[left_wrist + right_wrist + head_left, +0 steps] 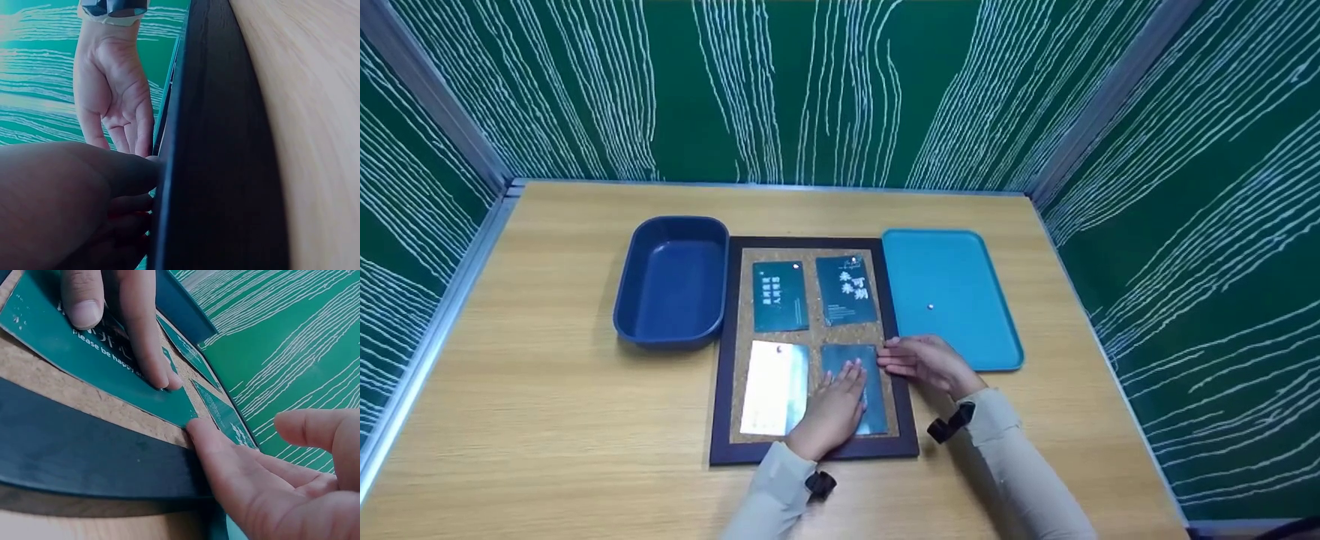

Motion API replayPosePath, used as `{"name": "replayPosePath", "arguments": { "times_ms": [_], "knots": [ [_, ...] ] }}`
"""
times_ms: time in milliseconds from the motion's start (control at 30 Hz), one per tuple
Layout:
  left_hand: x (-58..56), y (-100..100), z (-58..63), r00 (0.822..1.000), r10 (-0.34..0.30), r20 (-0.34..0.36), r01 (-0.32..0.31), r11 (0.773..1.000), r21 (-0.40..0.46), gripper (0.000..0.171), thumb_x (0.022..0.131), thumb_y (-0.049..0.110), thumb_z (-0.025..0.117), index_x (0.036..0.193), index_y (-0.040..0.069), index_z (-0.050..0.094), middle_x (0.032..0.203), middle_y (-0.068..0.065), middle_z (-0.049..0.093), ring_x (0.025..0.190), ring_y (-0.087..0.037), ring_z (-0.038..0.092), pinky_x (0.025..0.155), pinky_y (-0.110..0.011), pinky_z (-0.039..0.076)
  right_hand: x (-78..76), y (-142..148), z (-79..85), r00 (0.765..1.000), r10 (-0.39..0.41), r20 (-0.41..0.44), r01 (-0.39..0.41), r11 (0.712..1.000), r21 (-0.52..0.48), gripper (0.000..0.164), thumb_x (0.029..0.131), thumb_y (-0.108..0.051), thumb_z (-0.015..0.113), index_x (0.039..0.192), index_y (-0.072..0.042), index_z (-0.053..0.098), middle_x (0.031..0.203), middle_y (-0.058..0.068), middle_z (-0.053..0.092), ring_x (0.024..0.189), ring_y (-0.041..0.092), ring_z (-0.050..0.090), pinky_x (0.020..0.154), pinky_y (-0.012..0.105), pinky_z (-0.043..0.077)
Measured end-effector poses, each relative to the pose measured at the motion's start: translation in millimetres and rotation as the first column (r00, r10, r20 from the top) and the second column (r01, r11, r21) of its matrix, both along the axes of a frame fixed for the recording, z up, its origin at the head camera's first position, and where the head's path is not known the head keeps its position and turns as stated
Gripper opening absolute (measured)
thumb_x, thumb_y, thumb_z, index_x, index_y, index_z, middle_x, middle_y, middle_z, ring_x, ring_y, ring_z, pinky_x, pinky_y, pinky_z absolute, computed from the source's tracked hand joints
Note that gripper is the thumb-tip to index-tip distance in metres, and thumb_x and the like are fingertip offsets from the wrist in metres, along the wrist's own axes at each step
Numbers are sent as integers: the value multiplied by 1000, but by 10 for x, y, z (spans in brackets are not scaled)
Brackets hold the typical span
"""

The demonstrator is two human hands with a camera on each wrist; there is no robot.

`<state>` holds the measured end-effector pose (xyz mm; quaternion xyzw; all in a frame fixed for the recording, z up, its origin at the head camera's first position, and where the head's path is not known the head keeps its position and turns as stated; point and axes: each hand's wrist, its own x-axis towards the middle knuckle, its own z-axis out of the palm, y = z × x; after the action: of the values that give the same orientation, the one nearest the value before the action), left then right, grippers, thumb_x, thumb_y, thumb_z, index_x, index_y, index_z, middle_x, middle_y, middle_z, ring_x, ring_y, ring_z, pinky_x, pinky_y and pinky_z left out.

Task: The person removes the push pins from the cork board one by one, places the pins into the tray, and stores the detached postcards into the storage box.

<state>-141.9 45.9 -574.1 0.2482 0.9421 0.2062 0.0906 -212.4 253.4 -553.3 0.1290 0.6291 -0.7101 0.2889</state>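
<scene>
A dark-framed cork board [721, 420] lies on the table with cards on it in two rows. My left hand [829, 412] rests on the lower right green card [874, 409], fingers stretched out over it. In the right wrist view, white print shows on that card [118, 385] beside the fingers. My right hand [934, 361] is at the board's right edge, one fingertip at the card's upper right corner; its thumb [304, 427] stands apart and nothing shows between thumb and fingers. Pins show in the upper left card [780, 307], upper right card [847, 311] and lower left pale card [769, 390].
A deep dark blue bin [671, 300] stands left of the board. On the right lies a flat light blue tray [960, 262] with one small pin [930, 306] on it. Green patterned walls [847, 90] enclose the wooden table [547, 420] at the back and sides.
</scene>
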Motion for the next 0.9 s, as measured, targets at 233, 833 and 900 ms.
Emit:
{"name": "replayPosePath", "arguments": {
  "times_ms": [233, 833, 900],
  "knots": [
    [8, -15, -12, 1000, -4, -22, 5, 1000, 15, 50, 100, 24, 49, 145, 3, 41, 154, -11, 35, 145, -25, 30, 118, -47, 27, 4, 11, 18, 1000, 28, -1, -28, 999, -18, 43, 98, -13, 53, 132, 13, 46, 117, 20, 68, 102, 21, 70, 91, 31, 55],
    [2, -4, -7, 1000, -7, -4, 7, 1000, -5, 52, 101, 27, 47, 146, 4, 38, 156, -9, 32, 145, -24, 28, 118, -46, 26, -11, -83, 50, 994, 75, -78, -60, 983, 175, 37, 97, -7, 52, 130, 9, 51, 110, 14, 69, 93, 14, 70, 90, 27, 55],
    [1, -1, -15, 1000, -8, 1, 8, 1000, 1, 52, 101, 27, 48, 146, 4, 38, 156, -9, 31, 145, -24, 28, 118, -46, 26, -16, -112, 50, 991, 92, -94, -69, 972, 226, 36, 97, -6, 53, 129, 9, 52, 110, 14, 69, 92, 14, 69, 89, 28, 56]
  ]
}}
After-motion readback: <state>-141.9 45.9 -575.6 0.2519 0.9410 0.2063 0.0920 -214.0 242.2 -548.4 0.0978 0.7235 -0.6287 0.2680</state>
